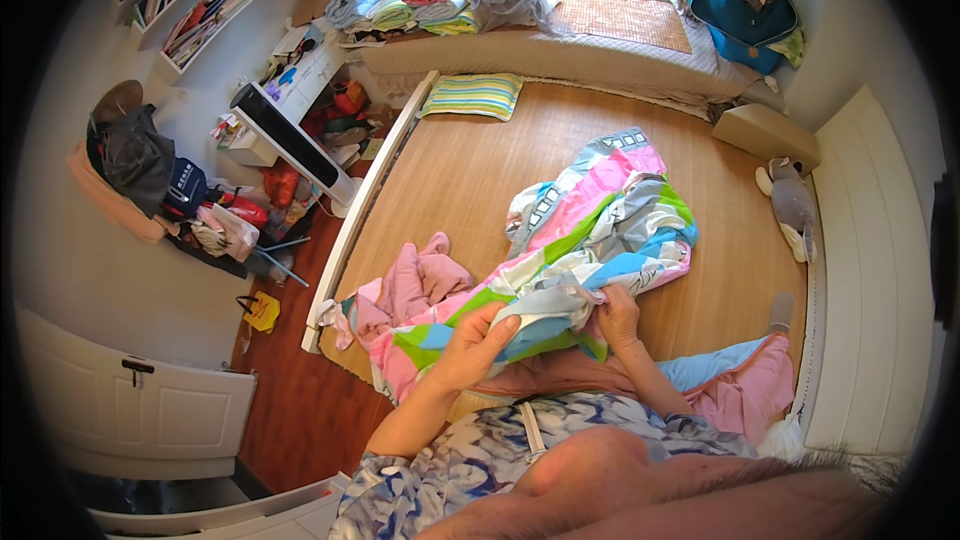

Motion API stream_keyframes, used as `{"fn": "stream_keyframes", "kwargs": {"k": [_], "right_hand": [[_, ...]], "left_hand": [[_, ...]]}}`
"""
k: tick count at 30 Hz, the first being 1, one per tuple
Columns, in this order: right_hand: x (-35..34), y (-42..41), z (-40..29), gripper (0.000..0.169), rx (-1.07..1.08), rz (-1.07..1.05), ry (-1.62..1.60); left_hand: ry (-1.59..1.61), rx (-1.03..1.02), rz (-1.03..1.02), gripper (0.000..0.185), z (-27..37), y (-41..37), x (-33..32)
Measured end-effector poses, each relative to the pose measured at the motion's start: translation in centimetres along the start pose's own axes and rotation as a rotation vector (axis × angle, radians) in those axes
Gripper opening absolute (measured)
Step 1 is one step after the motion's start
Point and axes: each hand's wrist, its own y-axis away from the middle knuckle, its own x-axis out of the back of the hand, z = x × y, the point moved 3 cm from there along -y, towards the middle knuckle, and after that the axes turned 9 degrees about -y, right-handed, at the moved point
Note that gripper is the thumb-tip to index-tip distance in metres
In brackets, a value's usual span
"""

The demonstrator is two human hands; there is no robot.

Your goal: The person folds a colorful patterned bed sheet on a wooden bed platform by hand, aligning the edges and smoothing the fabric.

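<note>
A multicoloured duvet cover (555, 240) with pink, green, blue, white and grey patches lies bunched on the bed mat (465, 172). My left hand (478, 337) pinches a raised edge of it between thumb and fingers. On the right, my right hand (619, 319) grips the same edge near a pinkish trim, and a fold hangs between both hands. A pink quilt (420, 274) is heaped at the left side of the bed. Pink and light blue bedding (735, 382) lies close before my body, partly hidden by my arms.
A striped pillow (472, 96) lies at the bed's far left corner. A grey plush toy (791, 202) and a cardboard box (765, 135) sit along the right side. A tower fan (292, 142) stands left of the bed rail (375, 202). Folded quilts (450, 0) are piled by the window.
</note>
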Motion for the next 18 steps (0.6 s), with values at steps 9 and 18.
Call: {"fn": "stream_keyframes", "kwargs": {"k": [9, 18], "right_hand": [[8.7, -7.4, 3.1, 0.023, -0.240, 0.144, 0.004], [20.2, -13.2, -9.5, 0.011, 0.010, 0.365, -0.876]], "left_hand": [[-0.384, 0.104, 0.017, 0.019, -3.4, 1.7, 2.4], [-0.967, -0.388, 0.363, 0.026, -0.4, 3.9, 3.7]]}}
